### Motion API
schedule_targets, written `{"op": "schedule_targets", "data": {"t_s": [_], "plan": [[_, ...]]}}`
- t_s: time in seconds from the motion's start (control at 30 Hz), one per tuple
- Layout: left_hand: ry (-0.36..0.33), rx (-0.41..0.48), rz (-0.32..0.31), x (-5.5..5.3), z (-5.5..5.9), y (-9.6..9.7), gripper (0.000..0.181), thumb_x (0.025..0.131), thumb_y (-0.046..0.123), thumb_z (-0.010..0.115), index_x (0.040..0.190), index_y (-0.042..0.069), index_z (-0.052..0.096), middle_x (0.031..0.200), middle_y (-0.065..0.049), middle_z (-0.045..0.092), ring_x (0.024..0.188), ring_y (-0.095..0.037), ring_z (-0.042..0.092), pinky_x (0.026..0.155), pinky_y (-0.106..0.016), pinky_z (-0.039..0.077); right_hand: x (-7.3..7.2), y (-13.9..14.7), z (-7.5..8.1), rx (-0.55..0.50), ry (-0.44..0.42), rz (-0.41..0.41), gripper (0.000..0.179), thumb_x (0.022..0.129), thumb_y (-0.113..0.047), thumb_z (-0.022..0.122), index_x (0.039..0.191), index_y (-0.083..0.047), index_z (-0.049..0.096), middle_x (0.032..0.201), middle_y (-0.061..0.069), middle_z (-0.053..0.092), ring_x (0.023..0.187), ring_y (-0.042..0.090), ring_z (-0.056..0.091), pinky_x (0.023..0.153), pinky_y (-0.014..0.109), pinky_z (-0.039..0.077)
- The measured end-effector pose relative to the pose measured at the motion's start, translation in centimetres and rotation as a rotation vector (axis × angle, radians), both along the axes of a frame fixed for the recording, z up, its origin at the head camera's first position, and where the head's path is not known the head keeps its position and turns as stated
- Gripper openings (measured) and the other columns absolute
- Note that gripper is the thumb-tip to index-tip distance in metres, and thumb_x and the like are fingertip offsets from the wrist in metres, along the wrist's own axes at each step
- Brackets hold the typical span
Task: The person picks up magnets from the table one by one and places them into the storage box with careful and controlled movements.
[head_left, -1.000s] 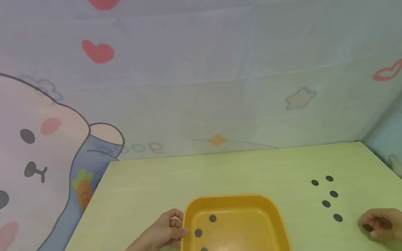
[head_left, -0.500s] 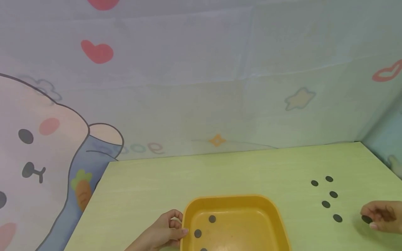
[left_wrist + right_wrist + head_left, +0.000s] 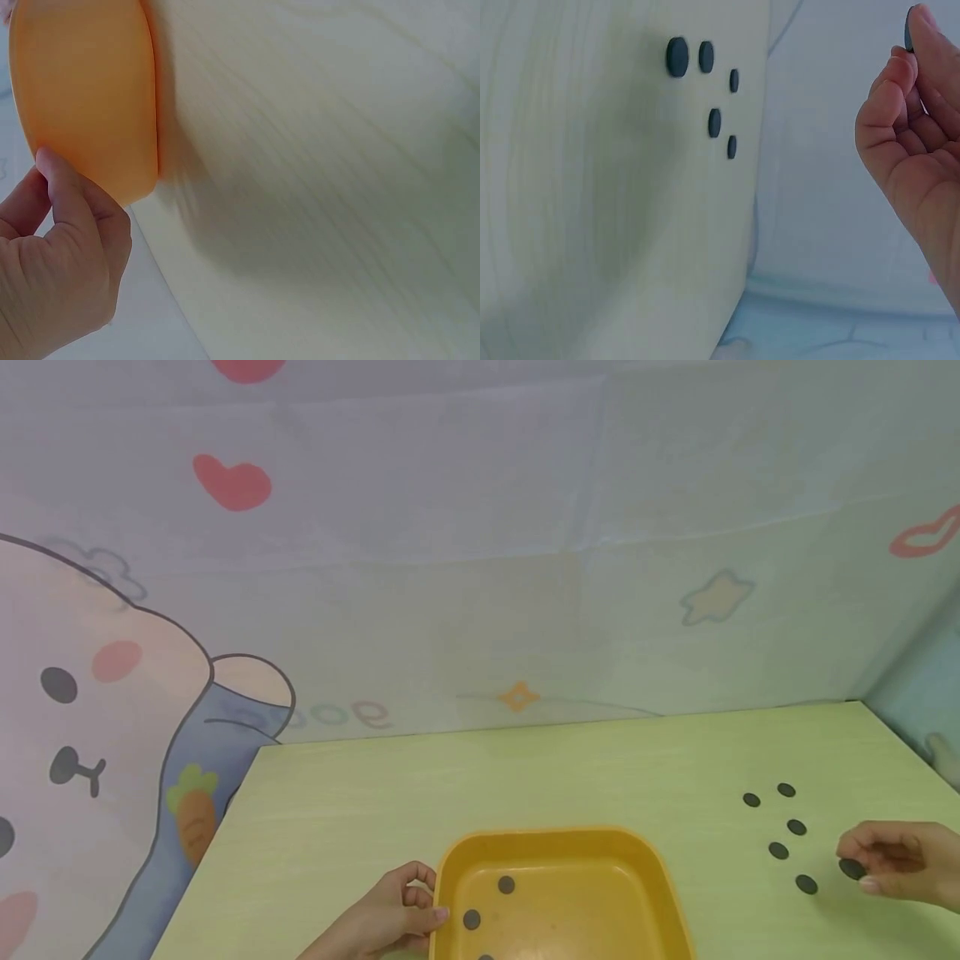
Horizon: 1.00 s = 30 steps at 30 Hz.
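Between thumb and fingertips my right hand (image 3: 903, 862) pinches a small black disc (image 3: 851, 868), raised over the table at the right. In the right wrist view the same disc (image 3: 910, 30) shows edge-on at the top of the fingers. Several more black discs (image 3: 778, 851) lie flat on the table just left of that hand. My left hand (image 3: 390, 912) grips the left wall of a yellow tray (image 3: 555, 842), thumb over the rim. Inside the tray, near its left side, are a few black discs (image 3: 506, 885); the tray's near end is cut off by the frame.
The pale green-yellow table (image 3: 600, 768) ends at a back edge against a hanging cloth (image 3: 450, 610) printed with hearts, stars and a cartoon animal. Another stretch of blue cloth (image 3: 922, 685) hangs along the table's right side.
My right hand has risen from the table with the black disc in its pinch and moved left and away, towards the loose discs. The left hand and tray stay put.
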<state>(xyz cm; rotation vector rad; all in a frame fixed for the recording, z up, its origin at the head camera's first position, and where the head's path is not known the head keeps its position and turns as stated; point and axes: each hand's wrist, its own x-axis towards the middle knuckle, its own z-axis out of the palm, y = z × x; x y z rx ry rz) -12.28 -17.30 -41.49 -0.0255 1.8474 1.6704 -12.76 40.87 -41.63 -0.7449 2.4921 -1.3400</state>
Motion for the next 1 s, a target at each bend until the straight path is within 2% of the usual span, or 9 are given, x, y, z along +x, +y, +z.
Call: {"op": "schedule_targets", "data": {"t_s": [0.07, 0.13, 0.37, 0.53, 0.67, 0.83, 1.0], "plan": [[0.001, 0.009, 0.0, 0.0, 0.0, 0.0, 0.025, 0.086, -0.001, 0.063, 0.103, 0.0, 0.046, 0.072, -0.001, 0.054, 0.064, -0.011, 0.057, 0.058, -0.021, 0.05, -0.2, -0.5, 0.2, -0.064, 0.016, 0.061, 0.038, 0.077, 0.019, 0.06, 0.102, -0.01, 0.061, 0.088, -0.008, 0.058, 0.07, 0.01, 0.051, 0.054, 0.022, 0.042], [0.005, 0.014, 0.001, 0.0, -0.1, 0.0, 0.025, 0.085, -0.001, 0.064, 0.103, 0.0, 0.046, 0.072, -0.001, 0.054, 0.063, -0.011, 0.057, 0.058, -0.02, 0.05, -0.4, -0.8, 0.5, -0.092, 0.01, 0.106, 0.042, 0.078, 0.019, 0.06, 0.104, -0.014, 0.061, 0.089, -0.006, 0.058, 0.07, 0.011, 0.051, 0.052, 0.025, 0.041], [0.007, 0.026, -0.003, 0.0, 0.0, -0.1, 0.024, 0.085, -0.002, 0.063, 0.103, 0.0, 0.046, 0.072, -0.001, 0.054, 0.064, -0.011, 0.058, 0.059, -0.021, 0.051, -1.5, -1.3, 1.0, -0.25, -0.024, 0.234, 0.052, 0.076, 0.029, 0.052, 0.111, -0.009, 0.06, 0.097, -0.004, 0.06, 0.075, 0.014, 0.051, 0.054, 0.027, 0.041], [-0.012, 0.048, 0.003, 0.0, -0.1, -0.2, 0.025, 0.086, -0.003, 0.062, 0.104, -0.001, 0.046, 0.072, -0.001, 0.053, 0.063, -0.011, 0.057, 0.059, -0.021, 0.05, -1.8, -1.9, 1.5, -0.281, -0.098, 0.226, 0.05, 0.079, 0.027, 0.051, 0.112, -0.009, 0.06, 0.099, -0.006, 0.06, 0.08, 0.012, 0.052, 0.061, 0.023, 0.046], [-0.008, 0.031, 0.005, 0.0, -0.1, -0.1, 0.025, 0.086, -0.003, 0.062, 0.105, -0.001, 0.046, 0.073, -0.001, 0.053, 0.065, -0.013, 0.058, 0.061, -0.023, 0.052, -2.1, -2.5, 2.2, -0.267, -0.172, 0.198, 0.043, 0.082, 0.022, 0.051, 0.111, -0.009, 0.06, 0.098, -0.009, 0.06, 0.08, 0.01, 0.053, 0.065, 0.021, 0.048], [-0.003, 0.02, 0.004, 0.0, 0.0, 0.1, 0.024, 0.086, -0.002, 0.062, 0.104, -0.001, 0.046, 0.073, -0.002, 0.054, 0.066, -0.013, 0.058, 0.061, -0.024, 0.052, -2.5, -3.6, 3.2, -0.198, -0.188, 0.184, 0.034, 0.085, 0.017, 0.053, 0.107, -0.008, 0.058, 0.091, -0.009, 0.058, 0.077, 0.011, 0.051, 0.058, 0.027, 0.045], [-0.041, 0.064, 0.005, 0.1, 0.1, -0.2, 0.024, 0.087, -0.001, 0.062, 0.102, 0.002, 0.044, 0.072, -0.001, 0.051, 0.06, -0.01, 0.052, 0.057, -0.02, 0.047, -2.9, -5.4, 4.1, -0.175, -0.178, 0.216, 0.024, 0.086, 0.014, 0.053, 0.101, -0.005, 0.055, 0.085, 0.001, 0.054, 0.071, 0.017, 0.048, 0.055, 0.033, 0.041]]}}
